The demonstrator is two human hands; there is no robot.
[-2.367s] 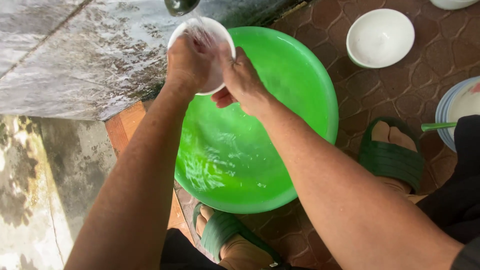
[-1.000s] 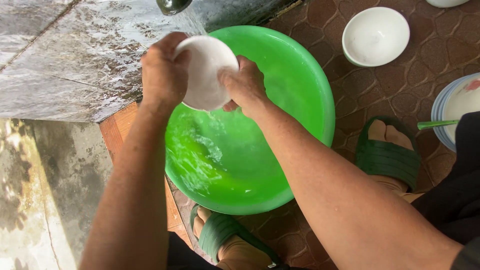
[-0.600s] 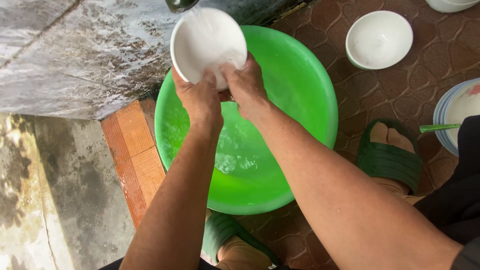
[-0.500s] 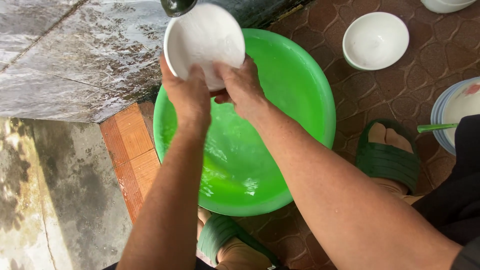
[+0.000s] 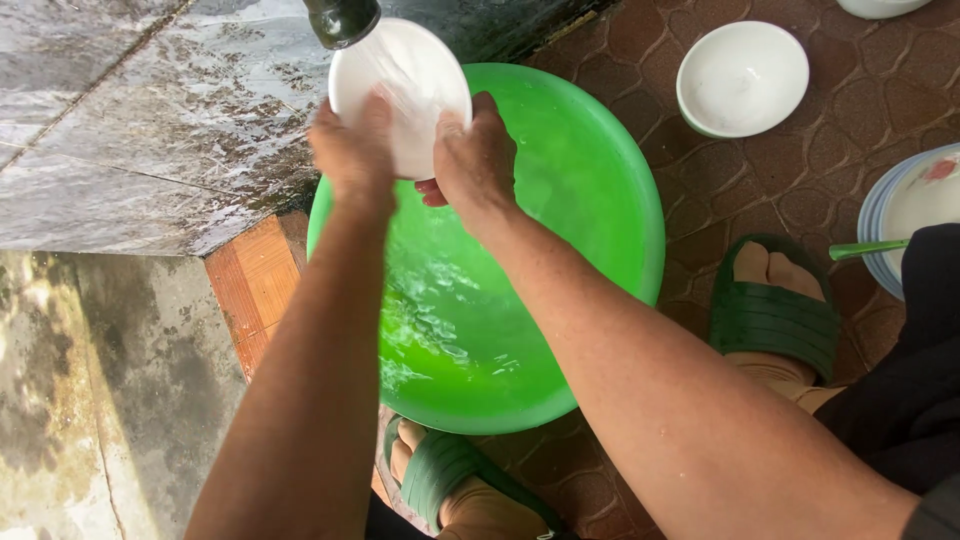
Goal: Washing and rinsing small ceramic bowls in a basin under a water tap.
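Note:
Both hands hold a small white bowl (image 5: 400,80) up under a dark tap spout (image 5: 342,18), with water running over it. My left hand (image 5: 350,150) grips the bowl's left lower rim and my right hand (image 5: 472,155) grips its right side. Below them sits a bright green plastic basin (image 5: 600,200) with rippling water in it.
Another white bowl (image 5: 741,78) rests on the brown patterned floor at the upper right. A stack of plates (image 5: 905,215) with a green utensil handle (image 5: 866,249) lies at the right edge. My feet wear green sandals (image 5: 772,318) beside the basin. A wet stone slab (image 5: 130,110) is on the left.
The bowl was turned and lifted from over the basin up to the tap spout. Both hands stayed on it, and water now streams across it.

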